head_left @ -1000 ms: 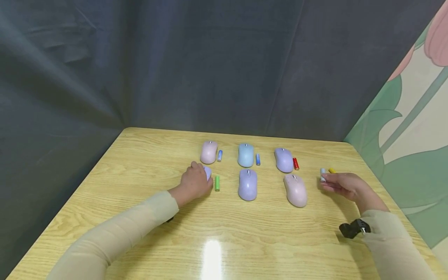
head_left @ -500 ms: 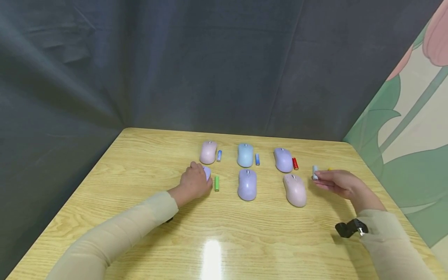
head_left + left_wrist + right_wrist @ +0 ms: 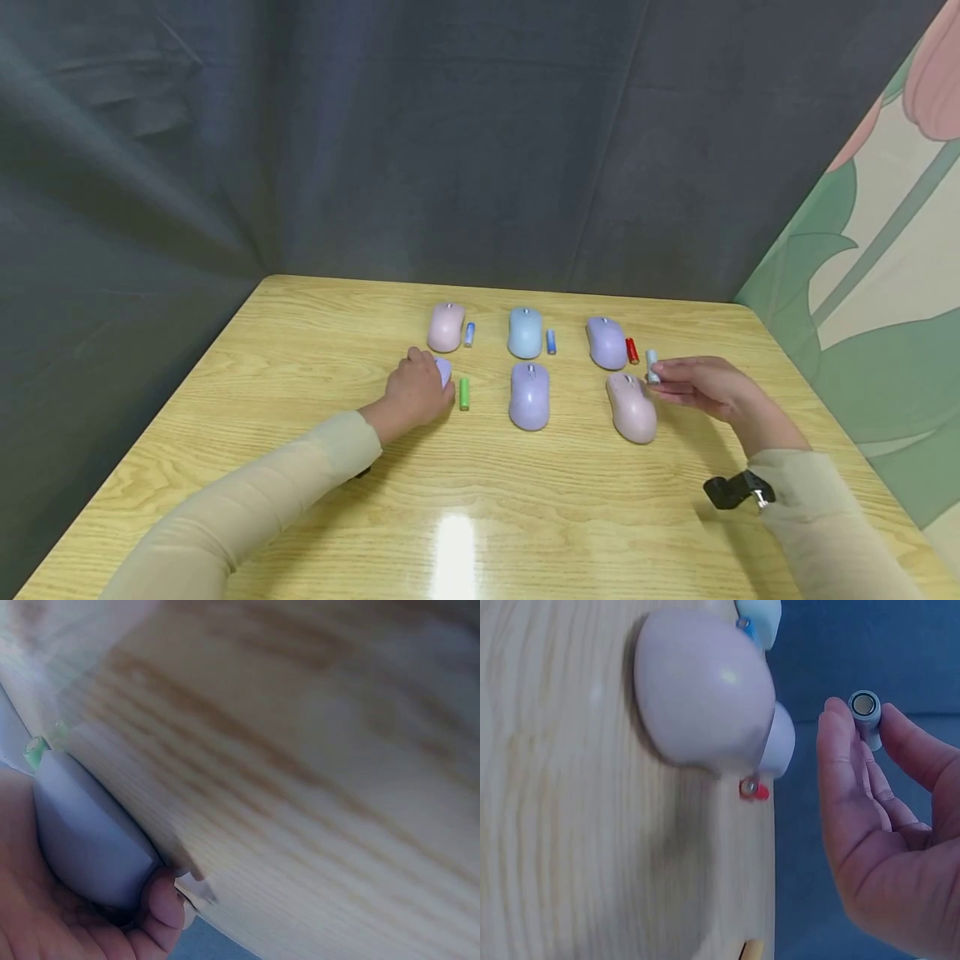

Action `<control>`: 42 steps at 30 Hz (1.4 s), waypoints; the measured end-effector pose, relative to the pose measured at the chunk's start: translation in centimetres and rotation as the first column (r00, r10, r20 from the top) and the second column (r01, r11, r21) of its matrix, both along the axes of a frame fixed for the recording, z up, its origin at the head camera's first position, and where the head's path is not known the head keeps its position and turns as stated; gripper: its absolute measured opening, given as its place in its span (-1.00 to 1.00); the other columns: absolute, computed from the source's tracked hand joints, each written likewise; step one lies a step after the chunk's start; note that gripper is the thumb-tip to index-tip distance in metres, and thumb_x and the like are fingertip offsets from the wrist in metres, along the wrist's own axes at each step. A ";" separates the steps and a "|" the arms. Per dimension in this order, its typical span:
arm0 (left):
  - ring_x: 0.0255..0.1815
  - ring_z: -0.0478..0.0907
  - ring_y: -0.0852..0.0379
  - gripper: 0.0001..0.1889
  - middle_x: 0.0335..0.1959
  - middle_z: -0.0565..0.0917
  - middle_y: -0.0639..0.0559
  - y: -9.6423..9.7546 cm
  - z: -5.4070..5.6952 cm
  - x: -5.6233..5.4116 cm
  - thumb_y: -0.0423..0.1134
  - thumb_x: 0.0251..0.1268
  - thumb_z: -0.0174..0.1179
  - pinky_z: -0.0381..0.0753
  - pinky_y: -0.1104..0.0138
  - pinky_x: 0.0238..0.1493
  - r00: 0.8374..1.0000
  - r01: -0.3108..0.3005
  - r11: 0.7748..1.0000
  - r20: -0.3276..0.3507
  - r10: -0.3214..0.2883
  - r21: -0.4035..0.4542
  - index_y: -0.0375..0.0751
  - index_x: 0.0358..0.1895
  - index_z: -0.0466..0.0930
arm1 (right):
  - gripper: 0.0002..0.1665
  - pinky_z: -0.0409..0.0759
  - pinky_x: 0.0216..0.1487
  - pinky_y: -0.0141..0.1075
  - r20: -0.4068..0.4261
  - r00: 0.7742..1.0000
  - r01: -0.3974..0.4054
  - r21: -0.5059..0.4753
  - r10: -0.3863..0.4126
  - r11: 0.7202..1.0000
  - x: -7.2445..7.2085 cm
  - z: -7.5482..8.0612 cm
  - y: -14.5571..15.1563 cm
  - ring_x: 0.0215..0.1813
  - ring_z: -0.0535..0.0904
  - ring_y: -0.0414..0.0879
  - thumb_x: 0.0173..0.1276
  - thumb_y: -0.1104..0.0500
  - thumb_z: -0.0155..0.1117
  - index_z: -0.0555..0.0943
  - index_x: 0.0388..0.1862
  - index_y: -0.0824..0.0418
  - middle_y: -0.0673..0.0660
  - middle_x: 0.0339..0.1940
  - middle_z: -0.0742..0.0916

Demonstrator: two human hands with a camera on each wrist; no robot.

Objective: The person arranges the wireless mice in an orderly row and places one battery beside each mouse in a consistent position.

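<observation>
My left hand (image 3: 417, 387) grips a purple computer mouse (image 3: 444, 372) at the left of the front row, covering most of it. In the left wrist view, fingers curl round the mouse's side (image 3: 90, 832). A green battery (image 3: 464, 394) lies just right of that hand. My right hand (image 3: 708, 385) pinches a pale blue-white battery (image 3: 652, 367) between thumb and fingertips. The right wrist view shows this battery (image 3: 865, 712) end-on, held above the table. Close by are a pink mouse (image 3: 632, 407) and a red battery (image 3: 632, 351).
The back row has a pink mouse (image 3: 446, 327), a light blue mouse (image 3: 525, 332) and a purple mouse (image 3: 607, 342), with blue batteries beside the first two. Another purple mouse (image 3: 529, 397) stands mid-front. A yellow battery (image 3: 751, 949) shows in the right wrist view. A dark curtain (image 3: 480, 150) hangs behind.
My right hand has carried the pale battery leftward, from beside the yellow battery to near the pink mouse and red battery. The left hand stays on its mouse.
</observation>
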State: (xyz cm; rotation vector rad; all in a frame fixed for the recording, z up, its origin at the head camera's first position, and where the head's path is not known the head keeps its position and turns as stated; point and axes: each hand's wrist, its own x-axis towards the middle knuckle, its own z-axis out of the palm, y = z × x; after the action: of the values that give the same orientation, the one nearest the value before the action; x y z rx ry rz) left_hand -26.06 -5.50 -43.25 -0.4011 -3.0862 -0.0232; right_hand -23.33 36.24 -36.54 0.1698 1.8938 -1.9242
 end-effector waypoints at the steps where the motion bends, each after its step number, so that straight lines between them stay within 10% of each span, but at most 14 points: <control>1: -0.48 0.45 0.05 -0.36 -0.37 0.32 -0.21 0.0 0.0 0.0 0.11 0.41 -0.04 0.54 0.32 -0.61 1.000 -0.001 1.000 0.000 0.001 0.002 -0.62 -0.09 0.40 | -0.86 0.62 -0.03 -0.20 -0.004 1.000 -0.002 0.007 0.003 1.000 0.0 0.1 -0.2 -0.19 0.71 -0.10 0.45 0.30 0.16 0.65 -0.29 0.19 0.10 -0.28 0.75; 17: -0.49 0.45 0.04 -0.37 -0.37 0.33 -0.21 0.2 0.2 -0.1 0.10 0.41 -0.03 0.54 0.31 -0.61 1.000 -0.004 1.000 0.002 0.004 0.020 -0.62 -0.10 0.40 | -0.66 0.65 -0.13 -0.29 -0.106 0.992 -0.049 0.223 0.074 0.974 0.1 0.7 -4.5 -0.25 0.69 -0.13 0.42 0.20 0.24 0.55 0.01 0.46 0.07 -0.28 0.74; 42: -0.51 0.43 0.07 -0.38 -0.41 0.31 -0.18 0.3 0.3 0.0 0.10 0.41 -0.04 0.52 0.34 -0.64 1.000 0.010 1.000 -0.005 -0.010 0.001 -0.60 -0.14 0.41 | -0.75 0.68 -0.29 -0.18 -0.158 0.982 0.024 0.635 0.100 0.772 -1.0 -2.0 -11.1 -0.42 0.63 -0.10 0.24 0.24 0.39 0.64 -0.27 0.46 0.15 -0.47 0.68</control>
State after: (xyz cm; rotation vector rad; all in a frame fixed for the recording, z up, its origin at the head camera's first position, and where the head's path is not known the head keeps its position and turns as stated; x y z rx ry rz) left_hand -26.07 -5.21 -42.98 -0.4153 -3.0794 -0.0243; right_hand -24.31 25.18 -38.59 0.1534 2.5956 -1.2228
